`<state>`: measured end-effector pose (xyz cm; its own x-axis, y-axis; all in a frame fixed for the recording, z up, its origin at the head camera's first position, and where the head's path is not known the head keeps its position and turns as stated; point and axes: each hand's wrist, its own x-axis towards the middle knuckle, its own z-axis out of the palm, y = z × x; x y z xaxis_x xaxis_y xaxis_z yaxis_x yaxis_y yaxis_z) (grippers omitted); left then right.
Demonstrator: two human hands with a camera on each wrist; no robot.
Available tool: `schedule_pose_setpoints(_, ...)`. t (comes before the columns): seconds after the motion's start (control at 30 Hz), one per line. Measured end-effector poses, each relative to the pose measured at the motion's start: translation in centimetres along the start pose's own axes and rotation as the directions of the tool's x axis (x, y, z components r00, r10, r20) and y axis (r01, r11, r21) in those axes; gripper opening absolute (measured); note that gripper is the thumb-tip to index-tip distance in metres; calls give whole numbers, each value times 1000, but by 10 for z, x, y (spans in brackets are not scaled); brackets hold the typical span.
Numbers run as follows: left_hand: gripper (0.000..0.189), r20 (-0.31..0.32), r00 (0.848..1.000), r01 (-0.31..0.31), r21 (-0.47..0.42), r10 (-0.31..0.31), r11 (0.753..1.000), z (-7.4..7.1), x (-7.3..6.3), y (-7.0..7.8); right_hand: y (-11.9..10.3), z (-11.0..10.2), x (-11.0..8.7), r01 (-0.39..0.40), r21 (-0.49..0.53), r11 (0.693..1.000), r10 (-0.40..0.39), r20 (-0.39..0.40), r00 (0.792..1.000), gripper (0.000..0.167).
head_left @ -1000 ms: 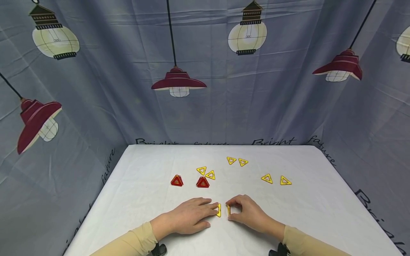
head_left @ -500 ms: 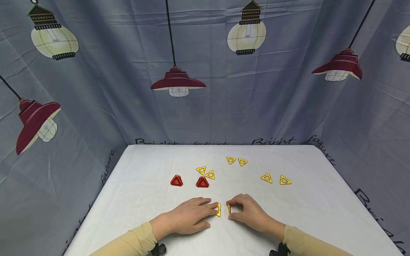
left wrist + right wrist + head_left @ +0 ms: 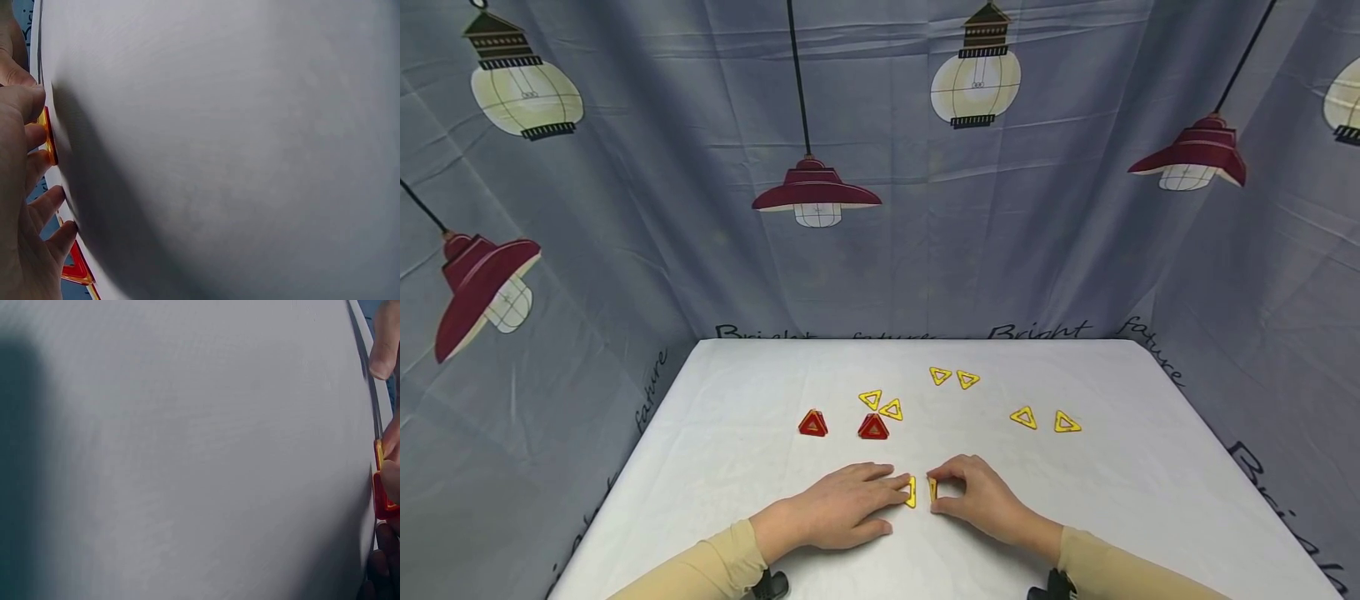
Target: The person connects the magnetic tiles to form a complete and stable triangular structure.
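My left hand (image 3: pixel 846 504) lies palm down with fingers stretched out, its fingertips touching a yellow triangular tile (image 3: pixel 912 492) with a hollow middle. In the left wrist view, that tile (image 3: pixel 51 140) stands on edge by the fingers. My right hand (image 3: pixel 983 500) pinches a second triangular tile (image 3: pixel 933 490) between thumb and index finger, edge-on to the head camera. A narrow gap separates the two tiles. The right wrist view catches the fingers at the far right edge, against a red-edged tile (image 3: pixel 379 499).
Beyond the hands stand two red pyramid-like pieces, one at left (image 3: pixel 813 423) and one nearer the middle (image 3: pixel 873 427). Loose yellow triangles lie in pairs: behind the middle pyramid (image 3: pixel 891 409), farther back (image 3: pixel 967 380) and at right (image 3: pixel 1067 422). A white cloth covers the table (image 3: pixel 1150 517).
My right hand edges slightly left with its tile, narrowing the gap a little. The left hand and the other pieces stay in place.
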<state>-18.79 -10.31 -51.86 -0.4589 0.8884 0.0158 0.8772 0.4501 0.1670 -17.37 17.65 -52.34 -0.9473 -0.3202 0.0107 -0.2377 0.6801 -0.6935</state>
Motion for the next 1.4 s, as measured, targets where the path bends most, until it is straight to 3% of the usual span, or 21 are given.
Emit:
schedule_pose_setpoints(0.17,50,5,1000,3,-5,-3,1000,-1,0,0,-7,6,3,19,-24,1000,-20,-19,1000,40)
schedule_pose_setpoints(0.43,51,-6,1000,-9,-15,9,1000,0,2,-1,-14,13,7,-15,-52,999,14,-26,1000,42)
schedule_pose_setpoints(0.87,52,-9,1000,-20,-15,20,1000,-1,6,1,-9,12,5,3,-141,990,-11,-57,998,39)
schedule_pose_setpoints(1.4,57,23,998,-51,3,51,999,4,39,13,11,-16,-9,-23,-162,987,10,-83,997,37)
